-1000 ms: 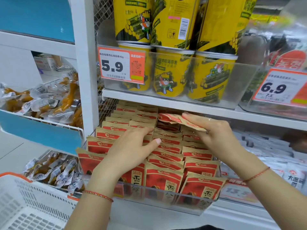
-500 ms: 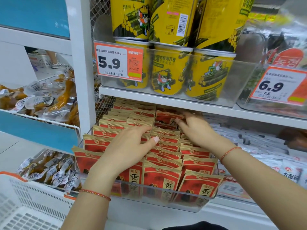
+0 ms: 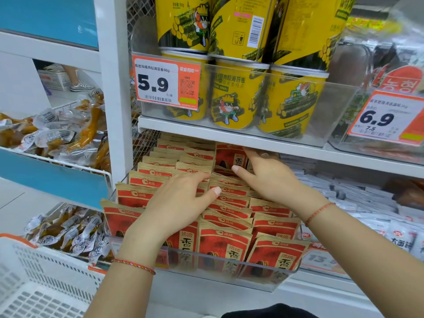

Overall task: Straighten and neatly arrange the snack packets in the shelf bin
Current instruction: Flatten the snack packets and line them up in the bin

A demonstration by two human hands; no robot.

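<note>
A clear plastic shelf bin holds several rows of red-and-tan snack packets standing upright. My left hand lies over the left and middle rows, fingers curved down on the packet tops, thumb stretched to the right. My right hand reaches to the back of the bin under the upper shelf. Its fingers and thumb grip one upright red packet at the rear of the middle row.
Above is a white shelf with yellow seaweed-roll cans in a clear bin, close over my right hand. White packets fill the bin to the right. A white basket sits bottom left, with wire racks of vacuum-packed snacks beyond.
My right hand carried a loose packet from above the rows to the back of the bin and stood it upright there. My left hand stayed on the rows.
</note>
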